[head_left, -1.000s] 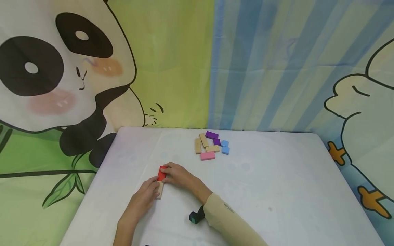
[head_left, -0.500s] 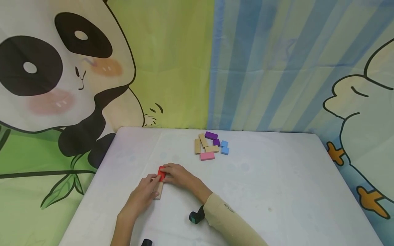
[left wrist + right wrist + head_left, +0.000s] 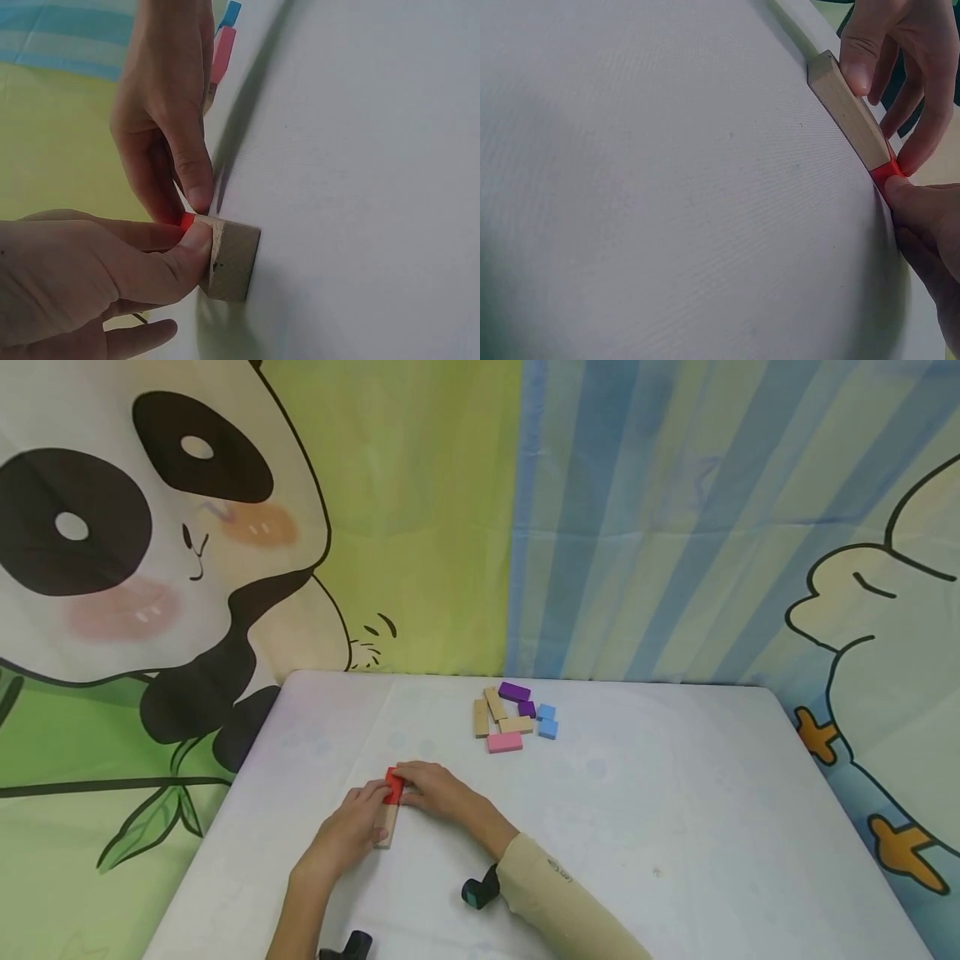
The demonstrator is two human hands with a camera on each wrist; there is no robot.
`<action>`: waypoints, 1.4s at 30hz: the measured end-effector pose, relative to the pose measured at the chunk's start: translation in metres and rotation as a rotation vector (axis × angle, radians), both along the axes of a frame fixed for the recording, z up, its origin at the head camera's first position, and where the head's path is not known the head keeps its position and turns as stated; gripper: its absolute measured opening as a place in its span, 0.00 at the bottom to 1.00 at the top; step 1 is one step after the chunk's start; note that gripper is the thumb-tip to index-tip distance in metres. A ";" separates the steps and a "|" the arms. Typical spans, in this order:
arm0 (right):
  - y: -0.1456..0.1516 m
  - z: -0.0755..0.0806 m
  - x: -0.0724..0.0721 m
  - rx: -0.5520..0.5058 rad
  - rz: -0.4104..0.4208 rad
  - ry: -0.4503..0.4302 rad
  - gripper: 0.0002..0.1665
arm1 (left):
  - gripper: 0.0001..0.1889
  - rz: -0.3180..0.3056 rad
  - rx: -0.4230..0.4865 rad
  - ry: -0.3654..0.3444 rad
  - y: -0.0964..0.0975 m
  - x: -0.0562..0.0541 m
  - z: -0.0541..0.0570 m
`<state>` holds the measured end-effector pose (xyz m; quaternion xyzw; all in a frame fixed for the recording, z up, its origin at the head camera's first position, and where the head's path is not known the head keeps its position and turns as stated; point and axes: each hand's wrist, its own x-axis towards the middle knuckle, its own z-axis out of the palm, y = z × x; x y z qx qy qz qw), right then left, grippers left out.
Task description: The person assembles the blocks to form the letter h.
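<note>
1. I have the right hand [image 3: 438, 792] pinching the red block [image 3: 395, 789]; from the right wrist I can see the thumb pressed on its side.
2. The left hand [image 3: 347, 827] holds the pale wooden block [image 3: 389, 819], its thumb against one side, while its index finger reaches forward to touch the red block. Both hands have their fingers drawn in narrow about the pieces.
3. The two blocks lie end to end on the white table [image 3: 675, 777], the red one farther from the person, the wooden one nearer. Both are left of the table's middle on my head feed.
4. A tan sleeve [image 3: 566, 893] covers the right forearm, and a black device [image 3: 480, 891] shows just beside its cuff. Another black piece [image 3: 357, 945] shows near the left wrist.
5. Farther back, well apart from the hands, I count a loose group: three tan blocks [image 3: 481, 718], two purple blocks [image 3: 514, 692], two blue blocks [image 3: 548, 729] and a pink block [image 3: 505, 742], the nearest of them.
6. Behind the table hangs a printed backdrop [image 3: 442, 527], with a panda on the left and blue stripes farther right.
</note>
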<state>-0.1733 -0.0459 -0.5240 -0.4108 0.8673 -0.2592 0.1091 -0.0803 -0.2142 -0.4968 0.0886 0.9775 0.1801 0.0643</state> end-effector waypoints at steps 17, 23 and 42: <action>0.004 -0.004 0.003 -0.053 -0.037 -0.100 0.28 | 0.39 -0.010 -0.008 -0.050 -0.002 -0.007 0.004; 0.005 -0.005 0.004 -0.066 -0.044 -0.157 0.30 | 0.39 -0.011 -0.023 -0.065 -0.003 -0.009 0.006; 0.063 0.025 -0.055 0.132 -0.164 0.041 0.27 | 0.38 0.002 -0.046 -0.073 0.002 -0.010 0.006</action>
